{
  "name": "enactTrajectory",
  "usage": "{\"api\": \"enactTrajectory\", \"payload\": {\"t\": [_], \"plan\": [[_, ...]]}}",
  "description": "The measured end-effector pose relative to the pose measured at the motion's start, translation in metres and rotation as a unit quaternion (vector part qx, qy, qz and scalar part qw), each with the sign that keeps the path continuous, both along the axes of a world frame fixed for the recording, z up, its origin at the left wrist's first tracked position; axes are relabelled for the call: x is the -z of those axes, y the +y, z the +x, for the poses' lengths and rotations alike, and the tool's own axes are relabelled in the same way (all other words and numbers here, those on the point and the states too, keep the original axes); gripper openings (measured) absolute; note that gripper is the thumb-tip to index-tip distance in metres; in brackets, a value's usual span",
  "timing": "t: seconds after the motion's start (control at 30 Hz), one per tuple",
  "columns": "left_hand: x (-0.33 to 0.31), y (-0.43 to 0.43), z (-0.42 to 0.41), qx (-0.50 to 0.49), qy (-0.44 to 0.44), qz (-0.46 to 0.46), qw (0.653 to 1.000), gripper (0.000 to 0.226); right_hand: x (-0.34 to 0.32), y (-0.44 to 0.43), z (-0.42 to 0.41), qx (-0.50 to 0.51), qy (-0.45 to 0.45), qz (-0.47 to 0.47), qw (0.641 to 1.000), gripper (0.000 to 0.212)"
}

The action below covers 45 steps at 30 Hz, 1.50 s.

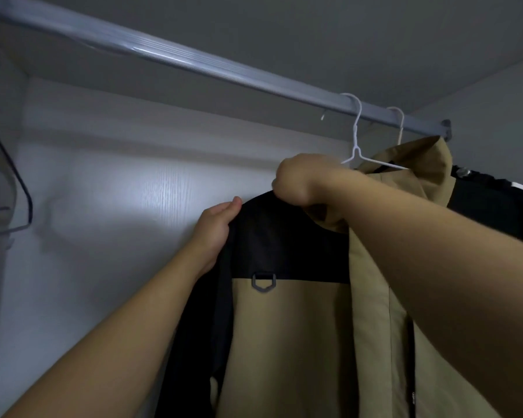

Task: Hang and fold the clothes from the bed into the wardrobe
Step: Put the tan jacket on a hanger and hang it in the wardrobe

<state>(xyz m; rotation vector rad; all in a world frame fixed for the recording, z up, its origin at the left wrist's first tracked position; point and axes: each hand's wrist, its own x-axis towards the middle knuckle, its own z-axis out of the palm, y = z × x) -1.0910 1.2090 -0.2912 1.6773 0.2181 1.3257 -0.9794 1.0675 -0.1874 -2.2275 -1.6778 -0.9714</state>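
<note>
Tan and black make up the jacket (287, 327) you are holding inside the wardrobe, its black shoulder panel uppermost and a small metal ring (264, 282) at the seam where black meets tan. Your left hand (216, 224) grips the outer edge of the black shoulder, thumb on the near side and fingers curled over behind the fabric. Your right hand (296, 182) is closed in a fist at the jacket's neck, just where the arm of a white wire hanger (356, 137) reaches it. The fist holds the cloth there, but you cannot tell whether it also holds the wire. That hanger's hook sits over the metal rail (194, 60), with a second hook (400, 125) just beside it. The tan hood (420, 164) stands up behind your right wrist, and a black garment (495, 200) hangs further right. A dark hanger (18, 191) hangs well apart at the far left, before the pale back wall (118, 191).
</note>
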Motion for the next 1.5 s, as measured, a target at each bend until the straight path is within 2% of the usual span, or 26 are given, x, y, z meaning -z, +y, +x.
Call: {"api": "enactTrajectory", "payload": {"t": [0.1,0.2,0.27,0.33,0.43,0.53,0.6,0.7,0.77,0.83,0.93,1.07,1.17,1.27,1.33,1.4,1.5], "plan": [[0.013,0.002,0.007,-0.089,0.001,0.069,0.994,0.040,0.012,0.003,-0.003,0.024,-0.069,-0.005,0.997,0.020],[0.028,0.005,0.015,-0.240,-0.007,0.200,0.950,0.043,0.012,0.000,0.003,-0.011,-0.070,0.020,0.997,0.017],[0.036,0.005,0.021,-0.265,-0.024,0.213,0.940,0.042,0.015,-0.004,0.007,-0.024,-0.079,0.027,0.996,0.014],[0.041,0.007,0.027,-0.255,-0.015,0.190,0.948,0.040,0.022,-0.008,0.011,-0.042,-0.121,0.045,0.991,0.012],[0.039,0.005,0.034,-0.275,0.018,0.161,0.948,0.031,0.040,-0.019,0.020,-0.098,-0.185,0.162,0.964,0.026],[0.025,-0.008,0.040,-0.308,0.031,0.164,0.937,0.031,0.057,-0.047,0.026,-0.144,-0.223,0.366,0.892,0.030],[0.013,-0.018,0.048,-0.321,0.042,0.190,0.927,0.034,0.061,-0.072,0.038,-0.120,-0.211,0.435,0.867,0.029],[-0.006,-0.033,0.059,-0.344,0.086,0.265,0.897,0.043,0.056,-0.108,0.065,-0.059,-0.130,0.512,0.847,0.029],[-0.023,-0.047,0.067,-0.301,0.095,0.257,0.914,0.049,0.048,-0.127,0.086,-0.021,-0.046,0.548,0.835,0.033],[-0.045,-0.060,0.072,-0.236,0.091,0.213,0.944,0.055,0.038,-0.144,0.104,-0.011,0.057,0.530,0.846,0.037],[-0.075,-0.078,0.073,-0.150,0.091,0.175,0.969,0.061,0.027,-0.160,0.116,-0.058,0.217,0.414,0.882,0.055],[-0.100,-0.095,0.063,-0.131,0.106,0.143,0.975,0.058,0.023,-0.161,0.111,-0.088,0.283,0.357,0.886,0.071],[-0.112,-0.107,0.056,-0.166,0.189,0.207,0.945,0.030,0.008,-0.162,0.101,-0.089,0.342,0.320,0.879,0.054],[-0.124,-0.116,0.055,-0.276,0.264,0.284,0.880,0.033,-0.016,-0.162,0.094,-0.004,0.337,0.247,0.908,0.030],[-0.131,-0.118,0.054,-0.313,0.295,0.290,0.855,0.025,-0.029,-0.161,0.089,0.073,0.328,0.168,0.927,0.019],[-0.136,-0.120,0.053,-0.286,0.329,0.265,0.860,0.016,-0.038,-0.160,0.085,0.133,0.309,0.107,0.936,0.015],[-0.140,-0.119,0.054,-0.256,0.347,0.233,0.872,0.015,-0.049,-0.157,0.081,0.146,0.275,0.120,0.943,0.007]]}}
